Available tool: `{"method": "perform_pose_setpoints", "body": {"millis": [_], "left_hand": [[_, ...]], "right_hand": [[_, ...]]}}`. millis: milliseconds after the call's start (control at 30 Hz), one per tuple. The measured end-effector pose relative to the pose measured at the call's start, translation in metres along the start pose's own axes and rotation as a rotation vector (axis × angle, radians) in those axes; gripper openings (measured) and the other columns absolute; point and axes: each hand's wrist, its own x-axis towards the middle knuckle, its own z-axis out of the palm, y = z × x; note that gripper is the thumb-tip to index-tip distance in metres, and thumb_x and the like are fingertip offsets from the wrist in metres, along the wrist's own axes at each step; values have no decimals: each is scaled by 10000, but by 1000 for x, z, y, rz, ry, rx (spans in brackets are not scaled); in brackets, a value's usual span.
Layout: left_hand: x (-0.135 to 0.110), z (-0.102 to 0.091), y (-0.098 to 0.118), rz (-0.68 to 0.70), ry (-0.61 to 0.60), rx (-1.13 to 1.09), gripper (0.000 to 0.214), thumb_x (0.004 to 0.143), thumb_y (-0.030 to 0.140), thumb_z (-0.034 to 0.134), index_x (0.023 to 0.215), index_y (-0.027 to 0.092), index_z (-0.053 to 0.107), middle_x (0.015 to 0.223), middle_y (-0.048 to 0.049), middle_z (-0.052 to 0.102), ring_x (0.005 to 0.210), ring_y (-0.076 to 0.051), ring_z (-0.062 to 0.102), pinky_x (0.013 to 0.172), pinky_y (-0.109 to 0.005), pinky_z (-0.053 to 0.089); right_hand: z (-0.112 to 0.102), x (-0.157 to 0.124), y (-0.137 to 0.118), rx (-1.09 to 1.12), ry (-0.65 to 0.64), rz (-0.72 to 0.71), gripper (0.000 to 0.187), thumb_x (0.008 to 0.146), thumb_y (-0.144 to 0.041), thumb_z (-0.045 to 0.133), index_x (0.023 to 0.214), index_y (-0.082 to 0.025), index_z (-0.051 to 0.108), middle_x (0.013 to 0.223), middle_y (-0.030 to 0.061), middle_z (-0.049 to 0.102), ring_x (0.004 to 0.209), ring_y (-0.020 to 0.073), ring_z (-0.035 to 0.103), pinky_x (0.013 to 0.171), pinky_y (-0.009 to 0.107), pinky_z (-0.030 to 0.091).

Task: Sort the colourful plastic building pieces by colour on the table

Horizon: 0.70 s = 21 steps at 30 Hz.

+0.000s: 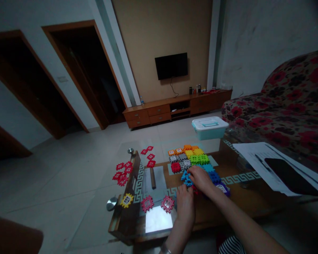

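Observation:
A mat of interlocked plastic tiles point(193, 158) in orange, yellow, green, grey, red and blue lies on the glass coffee table point(159, 218). My right hand point(200, 178) rests with curled fingers on the mat's near edge, pressing on a blue tile point(187, 178). My left hand point(184, 204) lies just below it, fingers bent against the tiles by the mat's near corner. What the fingers grip is hidden. A purple tile point(224, 188) sits right of my right wrist. Loose tiles lie nearby: yellow point(126, 200) and two pink ones point(147, 203).
Several red tiles point(122, 173) lie at the table's left end. A teal lidded box point(209, 127) stands at the far end. Papers and a dark object point(281, 169) lie at right, beside a floral sofa point(286, 102). A TV cabinet point(175, 107) stands along the far wall.

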Motion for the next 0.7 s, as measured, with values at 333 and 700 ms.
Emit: {"method": "perform_pose_setpoints", "body": {"millis": [333, 700], "left_hand": [[-50, -60, -116, -281, -75, 273, 390, 819, 6, 452, 1148, 159, 597, 1234, -119, 563, 1185, -283, 493, 924, -381, 394], [1, -46, -161, -153, -77, -50, 277, 722, 7, 585, 965, 133, 632, 1107, -99, 579, 1055, -208, 537, 901, -283, 405]], "right_hand": [[53, -28, -66, 85, -339, -614, 312, 795, -109, 594, 1067, -224, 697, 1155, 74, 645, 1102, 233, 558, 908, 306, 403], [68, -5, -83, -80, -398, -268, 638, 522, -185, 882, 1117, -125, 657, 1250, 204, 579, 1221, 383, 498, 1019, 470, 378]]}}
